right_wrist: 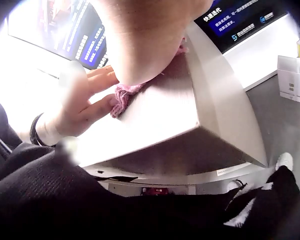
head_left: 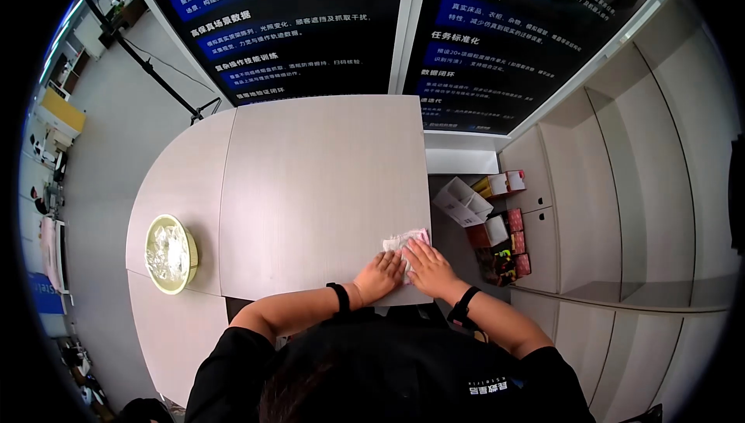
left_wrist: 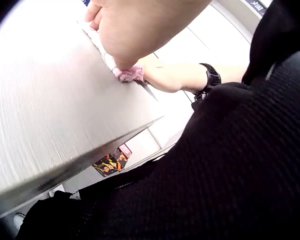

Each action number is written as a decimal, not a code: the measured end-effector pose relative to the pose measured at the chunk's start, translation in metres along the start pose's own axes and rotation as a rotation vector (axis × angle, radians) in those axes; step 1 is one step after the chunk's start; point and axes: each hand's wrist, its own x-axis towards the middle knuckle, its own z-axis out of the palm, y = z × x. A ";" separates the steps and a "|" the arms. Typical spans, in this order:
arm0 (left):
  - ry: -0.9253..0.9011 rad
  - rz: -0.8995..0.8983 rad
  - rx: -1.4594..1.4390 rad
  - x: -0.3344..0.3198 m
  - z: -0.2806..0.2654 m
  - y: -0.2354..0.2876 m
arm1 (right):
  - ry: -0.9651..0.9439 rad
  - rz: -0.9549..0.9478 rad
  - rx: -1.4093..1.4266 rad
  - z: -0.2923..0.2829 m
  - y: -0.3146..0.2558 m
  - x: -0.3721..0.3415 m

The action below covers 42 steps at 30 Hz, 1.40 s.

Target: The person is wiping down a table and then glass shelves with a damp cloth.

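A pink-and-white cloth (head_left: 394,241) lies on the table near its right front corner. My right hand (head_left: 431,271) presses on it from above, fingers straight and pointing forward. Close beside it, my left hand (head_left: 379,276) rests flat at the cloth's left side, its fingers extended. In the right wrist view the left thumb touches the crumpled pink edge of the cloth (right_wrist: 121,100), and the right palm covers much of the rest. The left wrist view shows a pink fold of cloth (left_wrist: 131,74) beneath the hands, near the table edge.
A pale wooden table (head_left: 310,175) with a rounded left end spreads ahead. On its left stands a light yellow-green basin (head_left: 194,256) lined with clear plastic. Boxes (head_left: 466,202) sit on the floor past the right edge, beside wooden cabinets (head_left: 535,159). Black display panels (head_left: 287,27) rise behind.
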 end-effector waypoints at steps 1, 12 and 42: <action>0.003 -0.023 0.010 0.004 -0.001 -0.004 | 0.011 0.007 0.004 -0.001 0.004 0.005; -0.054 -0.177 -0.023 0.064 0.017 -0.073 | 0.127 0.022 -0.040 -0.018 0.062 0.083; -0.186 -0.444 -0.043 0.204 0.036 -0.300 | 0.379 0.065 -0.100 -0.040 0.198 0.317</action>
